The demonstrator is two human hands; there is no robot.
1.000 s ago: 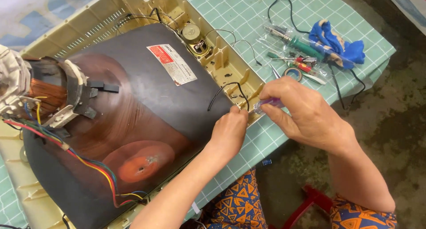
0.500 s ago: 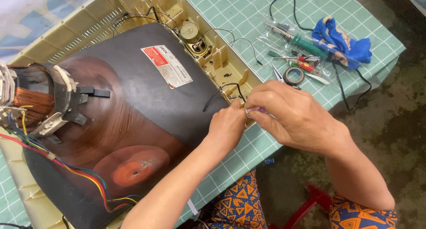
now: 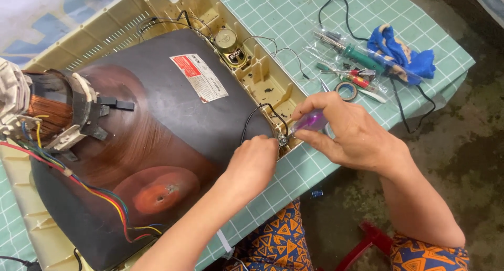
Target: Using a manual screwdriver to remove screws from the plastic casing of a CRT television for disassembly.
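A dark picture tube (image 3: pixel 157 134) lies face down in a cream plastic television casing (image 3: pixel 268 82) on a green checked table cover. My right hand (image 3: pixel 346 129) grips a purple-handled screwdriver (image 3: pixel 311 122) with its tip at the casing's near right corner. My left hand (image 3: pixel 254 163) rests on the tube's edge beside that corner, fingertips pinching a small metal part (image 3: pixel 282 140) where a black wire (image 3: pixel 262 111) ends.
A copper-wound yoke (image 3: pixel 47 113) with coloured wires sits on the tube neck at left. A round speaker (image 3: pixel 228 42) sits in the casing. Screwdrivers, a soldering iron (image 3: pixel 357 53), a tape roll (image 3: pixel 346 91) and a blue cloth (image 3: pixel 401 53) lie at the table's right edge.
The view has shifted, so the tube and table sit differently in frame. My right hand has tilted back from the corner, showing the purple handle; my left hand stays at the corner.
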